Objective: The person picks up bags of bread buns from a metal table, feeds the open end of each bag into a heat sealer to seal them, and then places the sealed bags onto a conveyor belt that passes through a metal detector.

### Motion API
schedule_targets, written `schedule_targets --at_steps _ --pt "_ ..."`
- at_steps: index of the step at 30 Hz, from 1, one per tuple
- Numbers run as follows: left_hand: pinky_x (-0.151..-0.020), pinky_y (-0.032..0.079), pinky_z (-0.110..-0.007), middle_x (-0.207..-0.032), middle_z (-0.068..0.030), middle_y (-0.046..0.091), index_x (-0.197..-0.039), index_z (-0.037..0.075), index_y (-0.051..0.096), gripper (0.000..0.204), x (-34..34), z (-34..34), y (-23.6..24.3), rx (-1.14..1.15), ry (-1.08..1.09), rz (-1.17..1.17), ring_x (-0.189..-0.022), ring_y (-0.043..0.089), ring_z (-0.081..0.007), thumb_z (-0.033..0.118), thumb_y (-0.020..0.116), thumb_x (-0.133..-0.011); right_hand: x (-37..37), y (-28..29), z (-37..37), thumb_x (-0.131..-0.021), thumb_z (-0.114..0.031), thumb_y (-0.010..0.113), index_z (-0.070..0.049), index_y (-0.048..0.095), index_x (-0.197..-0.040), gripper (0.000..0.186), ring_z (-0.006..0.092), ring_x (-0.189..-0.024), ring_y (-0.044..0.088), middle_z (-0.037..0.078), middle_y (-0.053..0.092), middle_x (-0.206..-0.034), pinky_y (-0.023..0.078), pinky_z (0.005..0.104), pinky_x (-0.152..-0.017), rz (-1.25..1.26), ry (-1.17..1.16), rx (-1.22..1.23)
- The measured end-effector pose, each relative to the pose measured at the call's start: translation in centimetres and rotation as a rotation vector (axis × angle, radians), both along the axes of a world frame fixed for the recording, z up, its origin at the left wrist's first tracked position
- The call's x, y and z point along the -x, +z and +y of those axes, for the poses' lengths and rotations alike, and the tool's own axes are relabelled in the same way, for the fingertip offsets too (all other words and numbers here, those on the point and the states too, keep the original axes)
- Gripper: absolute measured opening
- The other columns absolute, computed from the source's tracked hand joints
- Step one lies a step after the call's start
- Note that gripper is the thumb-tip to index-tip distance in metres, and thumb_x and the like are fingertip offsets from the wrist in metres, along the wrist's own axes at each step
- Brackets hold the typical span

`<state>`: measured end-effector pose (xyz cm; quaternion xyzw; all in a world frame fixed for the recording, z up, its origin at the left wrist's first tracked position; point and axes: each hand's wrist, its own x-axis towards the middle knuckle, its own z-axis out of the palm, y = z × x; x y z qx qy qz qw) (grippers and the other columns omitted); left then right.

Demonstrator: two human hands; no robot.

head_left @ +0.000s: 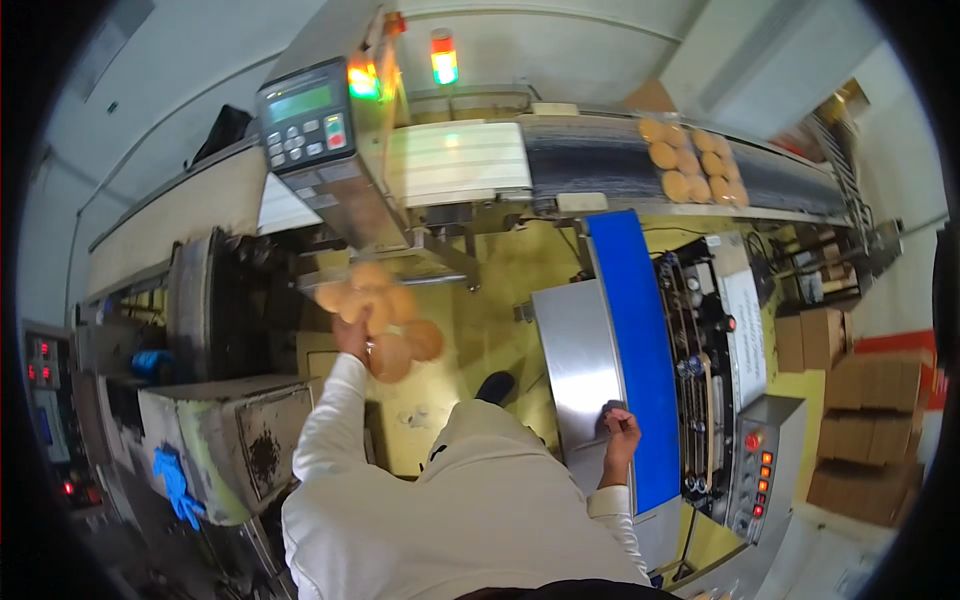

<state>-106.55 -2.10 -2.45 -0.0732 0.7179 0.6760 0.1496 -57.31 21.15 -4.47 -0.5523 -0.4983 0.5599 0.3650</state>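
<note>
My left hand (351, 336) is closed on a clear bag of round buns (373, 305), held out to the left above the yellow floor. The bag hangs below the metal detector-like head with a keypad panel (307, 114). Over on the right, my right hand (622, 436) has its fingers curled together above the edge between a steel plate (578, 350) and a blue conveyor belt (630, 300). A small dark spot shows at its fingertips; whether it is held I cannot make out.
Two bagged packs of buns (690, 160) lie on the dark far conveyor (590, 150). A button box (765, 470) and cardboard boxes (870, 440) stand at right. A blue glove (177, 487) hangs on the machine at left. Signal lights (443, 57) glow at the back.
</note>
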Motion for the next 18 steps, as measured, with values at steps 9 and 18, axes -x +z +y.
schedule_targets --at_steps 9,18 --pt "-0.081 0.05 -0.042 -0.113 -0.0206 0.061 -0.121 -0.005 0.05 0.067 24.8 -10.8 4.8 0.07 0.509 0.339 -0.097 0.061 -0.0287 0.033 0.078 -0.073 -1.1 0.1 2.7 -0.083 0.004 0.06 -0.001 0.06 -0.091 0.01 0.0104 -0.07 0.058 0.005 0.063 -0.081 0.046 0.0221 -0.064 -0.118 0.08 -0.087" --pt "-0.089 0.044 -0.041 -0.129 -0.0204 0.051 -0.129 0.003 0.048 0.07 16.4 -0.8 -12.6 -0.136 -0.034 -0.134 -0.114 0.052 -0.0278 0.057 0.053 -0.085 -6.9 -0.1 -2.1 -0.069 0.007 0.068 -0.003 0.061 -0.085 0.02 0.014 -0.085 0.06 0.005 0.063 -0.092 0.049 0.0274 -0.077 -0.236 -0.06 -0.236"
